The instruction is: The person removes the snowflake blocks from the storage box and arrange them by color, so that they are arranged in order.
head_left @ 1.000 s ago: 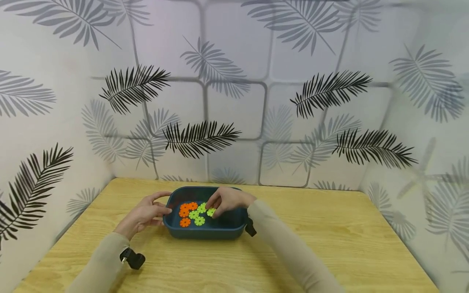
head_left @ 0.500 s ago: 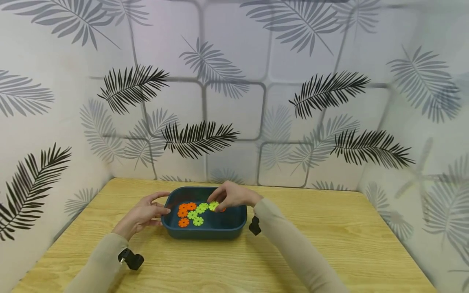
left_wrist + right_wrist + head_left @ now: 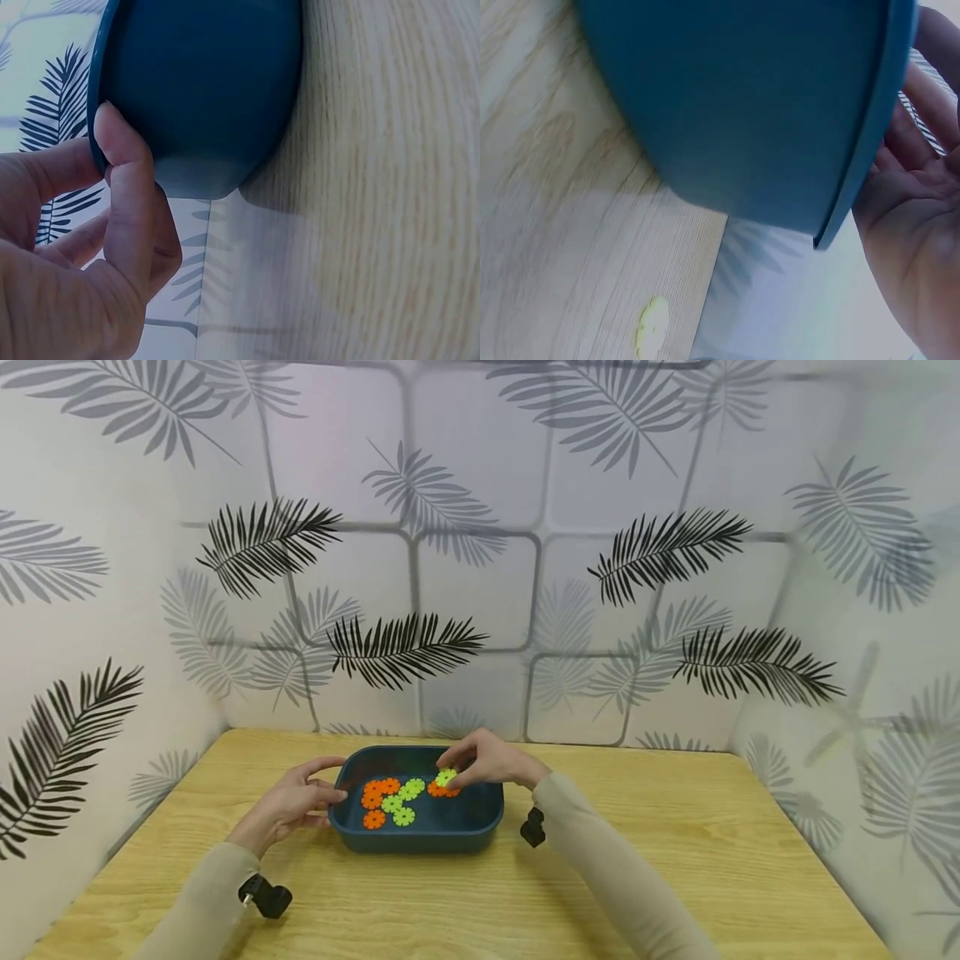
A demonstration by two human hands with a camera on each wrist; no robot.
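Standing by the table [image 3: 757,868]. On it, near the wall side: blue tub [image 3: 416,841], upright, long axis left-right across the person. Loose discs lie in its left half, so the left hand [image 3: 288,803] has the nearer position to them, but it's on the tub's left end. The right hand [image 3: 501,761] comes in from the right, over the far right part, above the tub floor.

What the next move hinges on, I'd say: held lime disc [image 3: 446,777] vs the orange discs [image 3: 436,790] just below it. They overlap from overhead; can't tell touching or apart. Right hand is nearer to both. Discs are round and flat, so no long axis to line up.

Grips. Left: thumb and finger pinch the rim, other fingers bent outside the wall. Looks like a steadying hold to me. Right: thumb and fingertips closed to disc size, pinching the lime disc. Right wrist view can't confirm, fingertips are behind the rim.

Smallest stuff: orange group [image 3: 372,800] at the left, loose lime group [image 3: 392,803] just right of it, with a gap before the pinch. Right wrist view also shows a yellow-green piece [image 3: 652,328] on the wood outside the tub.
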